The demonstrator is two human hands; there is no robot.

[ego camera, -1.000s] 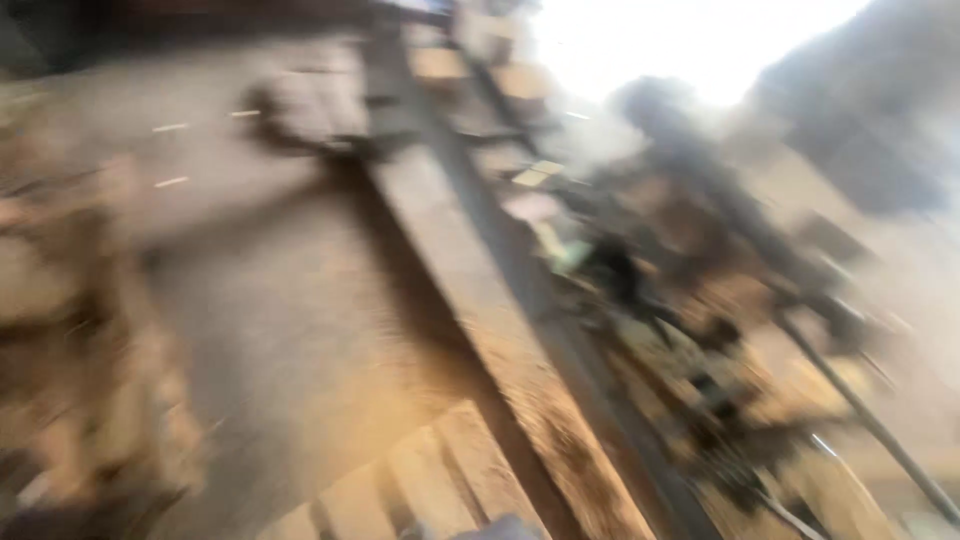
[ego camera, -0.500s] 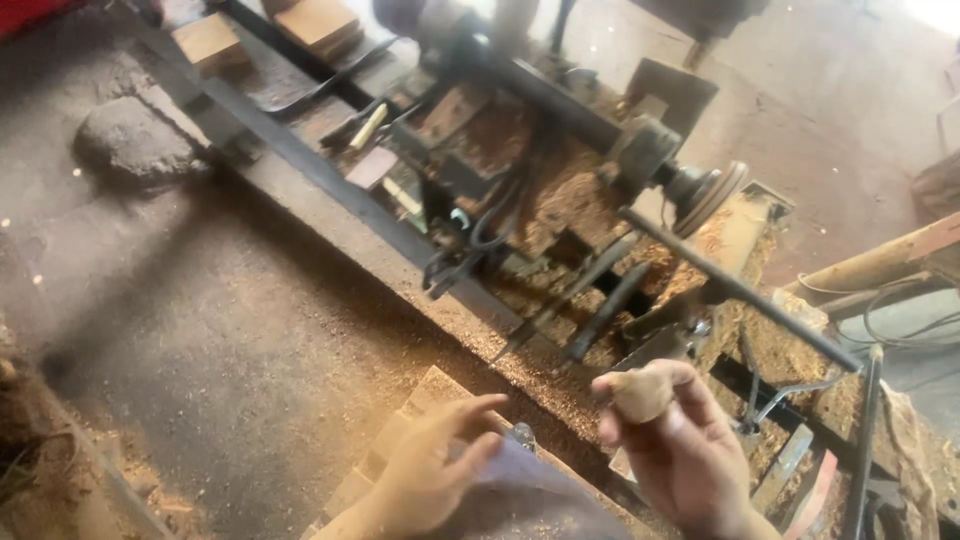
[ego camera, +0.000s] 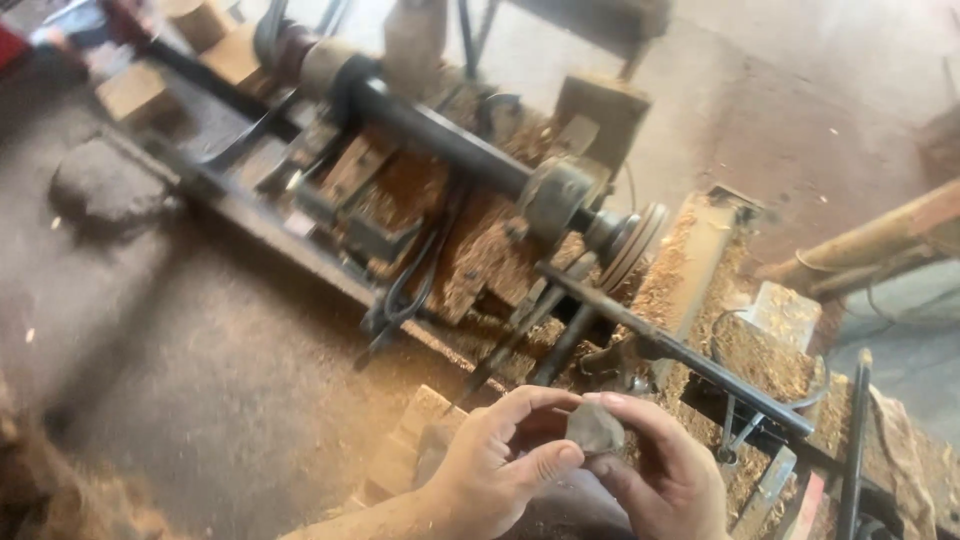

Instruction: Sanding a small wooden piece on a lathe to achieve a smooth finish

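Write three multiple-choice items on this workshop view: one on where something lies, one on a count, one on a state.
1. Where is the small grey piece?
A. Between the fingertips of both hands
B. Lying on the floor beside the rock
C. Mounted on the lathe's shaft

2. How many hands touch that piece?
A. None
B. One
C. Two

3. What covers the lathe bed?
A. Water
B. Wood shavings and sawdust
C. A clean white cloth

Answers:
1. A, since the left hand and the right hand meet around it at the bottom of the view.
2. C, as fingers of both hands close on it.
3. B, because brown shavings are heaped under and around the dark shaft.
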